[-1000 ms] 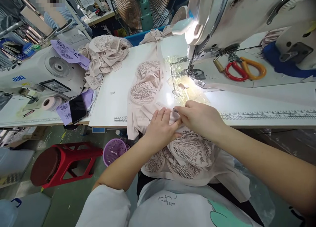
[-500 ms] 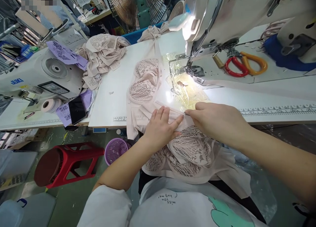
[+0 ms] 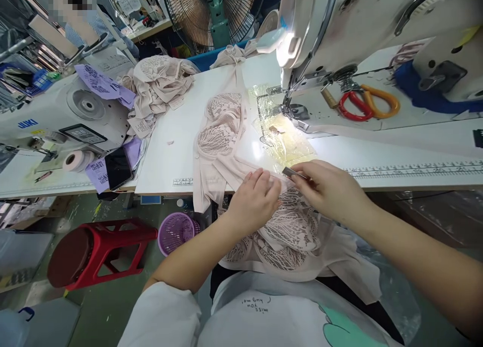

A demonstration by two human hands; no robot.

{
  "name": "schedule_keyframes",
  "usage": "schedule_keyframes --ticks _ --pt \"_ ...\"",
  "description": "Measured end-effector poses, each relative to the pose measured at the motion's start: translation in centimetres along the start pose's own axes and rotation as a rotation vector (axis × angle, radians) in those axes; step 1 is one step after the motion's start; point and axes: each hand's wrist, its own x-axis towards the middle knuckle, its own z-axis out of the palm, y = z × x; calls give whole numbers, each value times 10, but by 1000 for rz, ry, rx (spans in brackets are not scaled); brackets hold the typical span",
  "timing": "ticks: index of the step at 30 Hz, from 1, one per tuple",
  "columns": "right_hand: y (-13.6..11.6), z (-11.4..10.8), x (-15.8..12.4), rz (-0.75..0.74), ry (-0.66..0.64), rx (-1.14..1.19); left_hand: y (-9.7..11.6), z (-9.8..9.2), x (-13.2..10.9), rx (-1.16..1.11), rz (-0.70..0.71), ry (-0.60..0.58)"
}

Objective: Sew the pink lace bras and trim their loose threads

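Observation:
Near the table's front edge, my left hand (image 3: 257, 200) has its fingers bent and pinched on the band of a beige lace bra (image 3: 221, 136). That bra lies on the white table, its cups stretching away from me. Just right of it, my right hand (image 3: 328, 188) grips a small flat grey metal tool (image 3: 293, 173); its exact kind is hidden by the fingers. The tool's blunt end points left, close to the band. More beige lace bras (image 3: 290, 229) lie bunched on my lap, below both hands.
A lit sewing machine (image 3: 309, 40) stands at the right, with red-and-orange-handled scissors (image 3: 368, 103) on its bed. Left are a second machine (image 3: 64, 110), a phone (image 3: 118, 168) and a garment pile (image 3: 162, 83). Below stand a red stool (image 3: 101, 254) and a purple basket (image 3: 177, 232).
My left hand's flat, spread fingers have curled in on the band. My right hand has turned and shifted slightly right, so the metal tool now shows between its fingers.

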Motion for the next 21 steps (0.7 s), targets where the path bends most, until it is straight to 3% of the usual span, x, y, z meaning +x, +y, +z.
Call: schedule_keyframes --ticks 11,17,21 --pt "-12 7 17 -22 -173 -290 3 -7 0 19 -23 -50" --pt "-18 -7 19 -21 -327 -382 3 -4 -1 32 -24 -33" --pt "-12 -18 10 -59 -338 -423 5 -1 -1 62 -29 -18"
